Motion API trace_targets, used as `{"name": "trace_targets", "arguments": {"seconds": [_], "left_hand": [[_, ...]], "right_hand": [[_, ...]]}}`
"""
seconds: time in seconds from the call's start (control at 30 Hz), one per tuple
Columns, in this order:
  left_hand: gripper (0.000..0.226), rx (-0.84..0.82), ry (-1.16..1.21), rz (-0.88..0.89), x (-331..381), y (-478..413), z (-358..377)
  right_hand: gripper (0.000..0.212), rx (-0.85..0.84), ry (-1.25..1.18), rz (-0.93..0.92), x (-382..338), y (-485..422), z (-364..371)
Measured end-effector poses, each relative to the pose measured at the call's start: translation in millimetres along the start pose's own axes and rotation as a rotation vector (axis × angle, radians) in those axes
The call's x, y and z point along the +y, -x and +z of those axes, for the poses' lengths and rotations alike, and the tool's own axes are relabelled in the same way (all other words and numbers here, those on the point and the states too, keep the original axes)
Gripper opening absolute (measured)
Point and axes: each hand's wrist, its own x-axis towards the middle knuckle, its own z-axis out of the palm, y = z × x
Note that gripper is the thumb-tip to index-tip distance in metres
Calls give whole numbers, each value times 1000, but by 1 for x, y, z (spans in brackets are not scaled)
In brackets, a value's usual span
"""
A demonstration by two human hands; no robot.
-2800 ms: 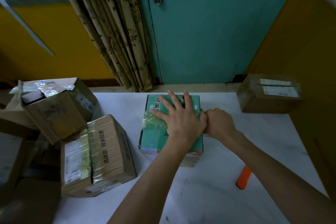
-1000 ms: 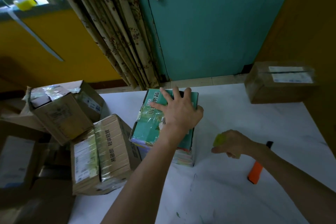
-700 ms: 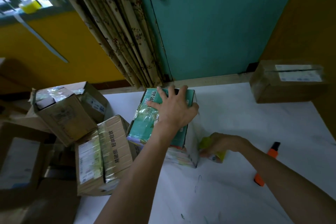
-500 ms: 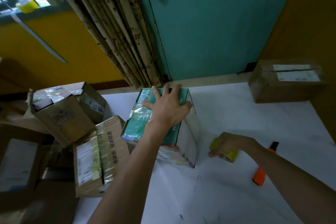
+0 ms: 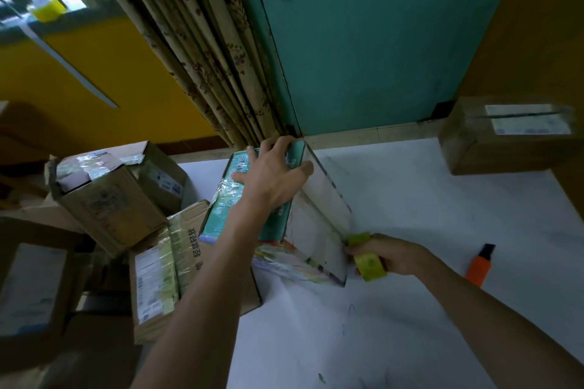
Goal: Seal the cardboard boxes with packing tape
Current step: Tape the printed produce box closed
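Head view: left hand (image 5: 271, 180), fingers spread flat, tips the green box (image 5: 221, 215) on the white table (image 5: 410, 309), seemingly so the right hand (image 5: 392, 254), clamped round a yellow-green tape roll (image 5: 368, 262), can tape its lower edge.

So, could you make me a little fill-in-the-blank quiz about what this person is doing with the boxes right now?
1. The left hand rests on the ____ of the tilted green box.
2. The right hand grips a yellow-green ____ roll at the box's lower corner.
3. On the white table, a cutter coloured ____ lies to the right of that hand.

Missing words: top; tape; orange.
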Motion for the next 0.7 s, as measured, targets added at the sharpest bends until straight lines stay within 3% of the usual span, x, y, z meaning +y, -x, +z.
{"name": "trace_targets", "arguments": {"seconds": [0.13,0.33,0.47,0.57,0.7], "left_hand": [[72,-19,49,-5,-8,-2,-7],[78,-66,275,-59,-22,1,-20],[55,-87,573,-111,-34,4,-13],[50,-163,804,-199,-48,8,4],[48,-170,812,-260,-66,15,41]], "right_hand": [[52,2,-90,-4,-3,0,6],[40,64,53,39,-25,37,-10],[21,131,199,68,-55,90,-29],[25,162,309,88,-72,119,-34],[34,155,409,82,-85,131,-34]]}}
